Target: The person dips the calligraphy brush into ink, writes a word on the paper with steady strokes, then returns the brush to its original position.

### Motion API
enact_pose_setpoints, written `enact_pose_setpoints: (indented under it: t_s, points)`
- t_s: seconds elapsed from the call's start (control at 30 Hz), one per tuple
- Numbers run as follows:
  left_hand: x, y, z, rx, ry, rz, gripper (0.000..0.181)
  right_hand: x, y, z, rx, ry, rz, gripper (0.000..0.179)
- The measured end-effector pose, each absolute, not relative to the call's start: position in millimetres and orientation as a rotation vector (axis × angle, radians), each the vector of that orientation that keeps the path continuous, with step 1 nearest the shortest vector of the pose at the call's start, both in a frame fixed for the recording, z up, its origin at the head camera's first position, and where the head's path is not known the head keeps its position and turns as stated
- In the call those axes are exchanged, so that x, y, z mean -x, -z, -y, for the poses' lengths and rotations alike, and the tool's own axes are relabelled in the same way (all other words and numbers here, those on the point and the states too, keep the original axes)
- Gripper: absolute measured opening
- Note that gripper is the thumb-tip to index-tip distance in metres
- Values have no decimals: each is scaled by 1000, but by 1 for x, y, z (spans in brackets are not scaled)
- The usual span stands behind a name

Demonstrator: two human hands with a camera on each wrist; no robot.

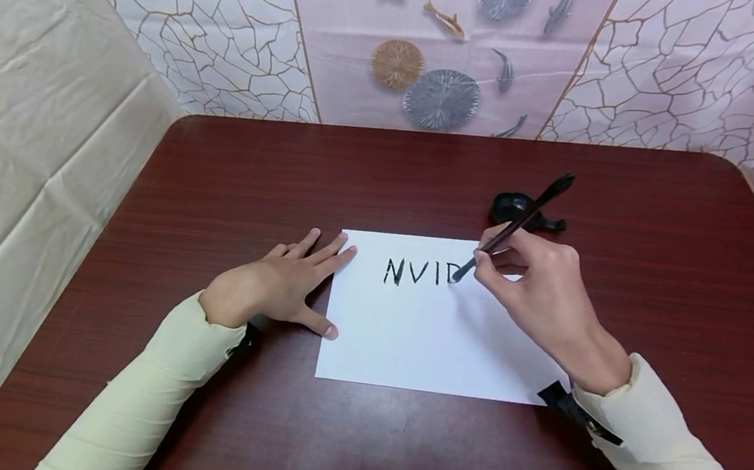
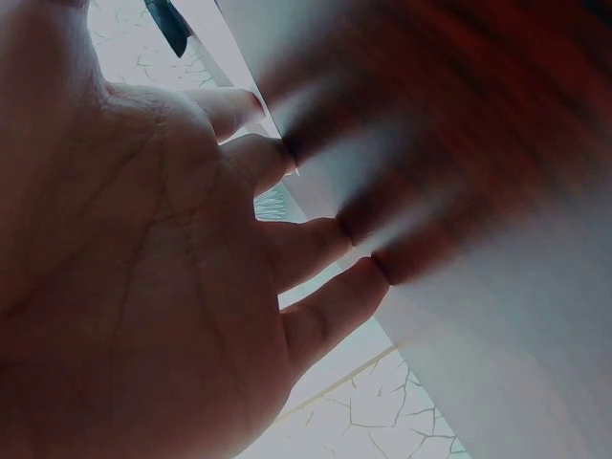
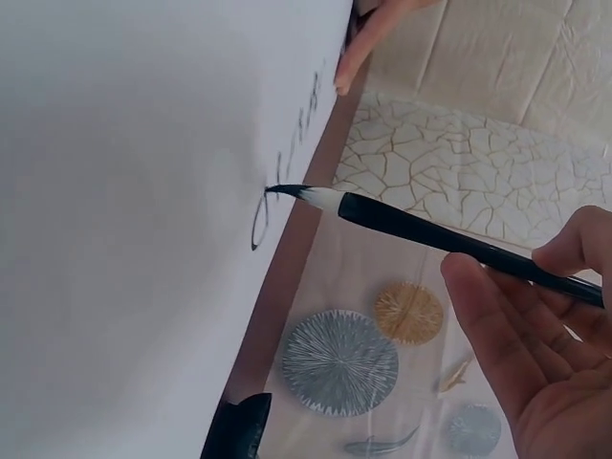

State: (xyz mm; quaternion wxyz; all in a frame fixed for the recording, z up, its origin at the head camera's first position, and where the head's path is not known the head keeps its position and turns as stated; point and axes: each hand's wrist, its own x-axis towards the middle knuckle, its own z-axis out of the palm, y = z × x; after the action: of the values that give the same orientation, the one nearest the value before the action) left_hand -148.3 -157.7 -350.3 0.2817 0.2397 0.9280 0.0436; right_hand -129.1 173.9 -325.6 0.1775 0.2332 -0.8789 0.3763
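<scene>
A white sheet of paper (image 1: 392,345) lies on the table, with the black letters N, V, I and D brushed along its upper part. My right hand (image 1: 541,292) pinches a dark-handled ink brush (image 1: 526,213) between thumb and fingers. In the right wrist view the brush tip (image 3: 287,189), black with ink below white bristles, meets the paper at the D's stroke. My left hand (image 1: 284,282) lies with fingers spread, its fingertips and thumb at the paper's left edge. The left wrist view shows its palm (image 2: 143,258) and straight fingers.
Behind the paper, near the right hand, a small black ink dish (image 1: 511,208) with a short handle stands on the dark red-brown table (image 1: 286,170). Patterned cloth (image 1: 342,53) hangs along the table's back edge, and pale cloth (image 1: 24,148) covers the left side.
</scene>
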Motion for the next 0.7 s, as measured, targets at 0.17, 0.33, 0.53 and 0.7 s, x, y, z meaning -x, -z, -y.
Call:
enact_pose_setpoints:
  t_s: [0.17, 0.33, 0.53, 0.7]
  points:
    - [148, 351, 157, -649, -104, -2488, 125, 129, 321, -176, -651, -1085, 2434, 19]
    - [148, 351, 156, -644, -85, -2490, 126, 129, 317, -179, -630, -1100, 2419, 20]
    - [148, 351, 155, -647, -74, -2490, 126, 129, 315, -183, -596, -1083, 2422, 20]
    - [148, 351, 156, -655, -74, -2491, 126, 130, 314, -185, -587, -1088, 2445, 19]
